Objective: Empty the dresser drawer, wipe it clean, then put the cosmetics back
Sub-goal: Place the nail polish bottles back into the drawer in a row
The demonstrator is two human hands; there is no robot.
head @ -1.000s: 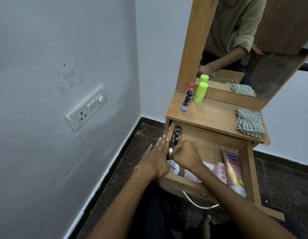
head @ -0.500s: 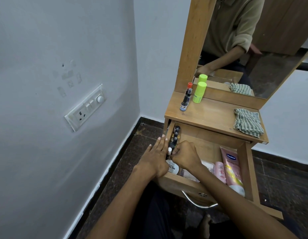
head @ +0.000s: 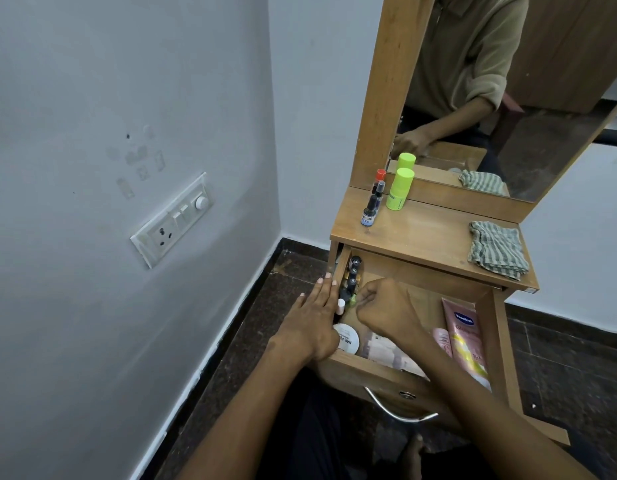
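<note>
Entry: drawer (head: 418, 374), pulled open, still stocked. Change over the last second: my right hand (head: 386, 308) has drawn slightly clear of the small bottles (head: 351, 282) ranged along the left wall; the emptying is barely under way (two bottles and a green stick (head: 400, 189) already stand on the table (head: 435, 237)).

Left hand (head: 315, 320): fingers straight, lying flat along the drawer's left edge, steadying it. Right hand: curled into a fist beside the bottles; whether it pinches one I cannot tell. Pink tubes (head: 464, 336) remain inside, right.
</note>
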